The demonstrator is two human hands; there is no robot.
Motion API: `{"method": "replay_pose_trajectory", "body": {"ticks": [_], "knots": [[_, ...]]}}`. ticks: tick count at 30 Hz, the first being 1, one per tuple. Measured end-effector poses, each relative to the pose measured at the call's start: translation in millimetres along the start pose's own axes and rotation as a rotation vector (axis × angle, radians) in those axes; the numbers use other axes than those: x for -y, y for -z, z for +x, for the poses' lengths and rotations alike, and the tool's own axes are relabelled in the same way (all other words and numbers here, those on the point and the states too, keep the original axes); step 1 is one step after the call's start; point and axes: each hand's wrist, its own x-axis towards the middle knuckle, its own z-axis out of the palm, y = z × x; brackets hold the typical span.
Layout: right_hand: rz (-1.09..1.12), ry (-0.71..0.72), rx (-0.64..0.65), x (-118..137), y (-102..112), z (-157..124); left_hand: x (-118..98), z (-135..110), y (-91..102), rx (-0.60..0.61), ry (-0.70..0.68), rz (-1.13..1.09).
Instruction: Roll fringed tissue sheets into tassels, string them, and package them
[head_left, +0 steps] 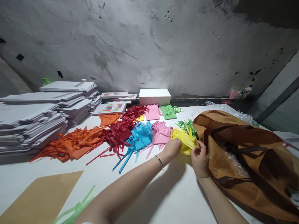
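Both hands are at a bunch of yellow fringed paper (187, 140) near the middle right of the table. My left hand (172, 150), with a bracelet at the wrist, is closed on its left side; the fingertips are partly hidden. On the right edge, my right hand (200, 158) pinches the same bunch between thumb and fingers. Pink fringed paper (161, 133) lies just left, then blue (141, 137), dark red (118, 133) and orange (77, 144) bunches. Behind the yellow, green fringed paper (187, 125) shows in part.
A large brown bag (245, 140) with clear plastic inside stands close to my right hand. Stacks of white flat packs (30, 115) fill the left. A white box (154, 97) stands by the wall. A brown paper sheet (44, 196) and light green strips (78, 210) lie near the front.
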Motion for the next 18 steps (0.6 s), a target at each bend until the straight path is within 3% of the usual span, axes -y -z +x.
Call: {"method": "replay_pose_trajectory", "body": {"ticks": [5,10,14,18], "knots": [[-0.006,-0.071,-0.111,9.4,22.5,15.2,21.6,13.1,29.4,-0.156,0.017,0.091],[0.070,-0.130,-0.241,11.2,66.9,29.7,30.3,30.9,44.4,-0.233,-0.008,0.147],[0.158,-0.141,-0.393,8.0,124.2,34.6,23.1,39.1,44.4,-0.228,-0.052,0.176],[0.150,-0.124,-0.567,3.2,200.8,29.3,7.2,32.9,32.0,-0.166,-0.144,0.178]]}}
